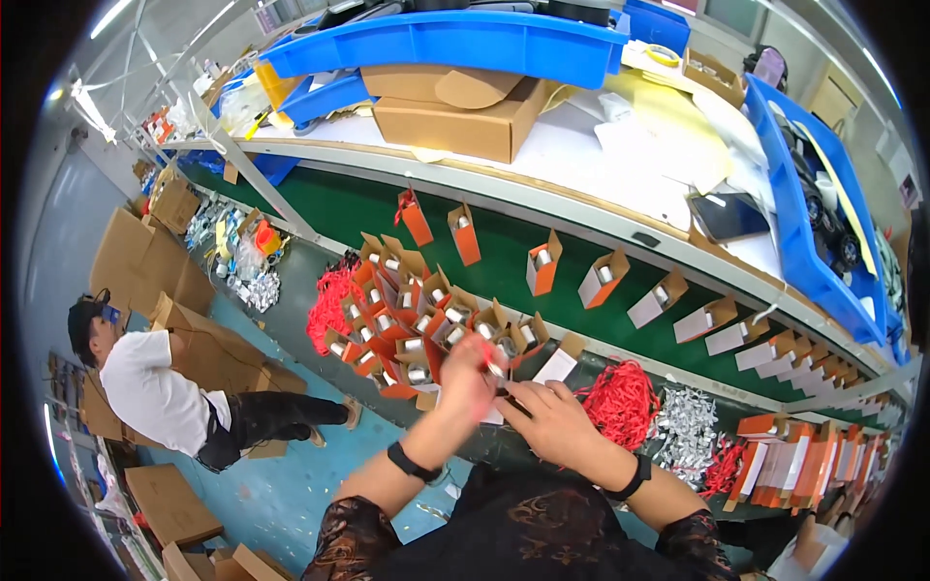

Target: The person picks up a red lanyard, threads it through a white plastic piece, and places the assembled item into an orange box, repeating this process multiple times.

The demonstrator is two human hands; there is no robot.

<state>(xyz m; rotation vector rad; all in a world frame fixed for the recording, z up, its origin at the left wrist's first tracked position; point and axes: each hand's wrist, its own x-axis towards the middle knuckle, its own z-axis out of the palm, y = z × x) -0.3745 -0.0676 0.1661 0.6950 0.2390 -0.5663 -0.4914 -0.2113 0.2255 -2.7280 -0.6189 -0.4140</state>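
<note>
Head view shows the left hand (468, 376) and right hand (552, 418) meeting at the near edge of the green tabletop (504, 247), both closed, fingers pinching a small red piece (491, 364) between them. Just beyond lies a cluster of open orange boxes (412, 324); red cords (620, 399) lie right of the hands.

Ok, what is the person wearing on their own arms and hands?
Both hands are bare, no gloves. The left hand has a black band on its wrist; the right hand has a black band too. Dark sleeves with a brownish swirling pattern are pushed up toward the elbows.
</note>
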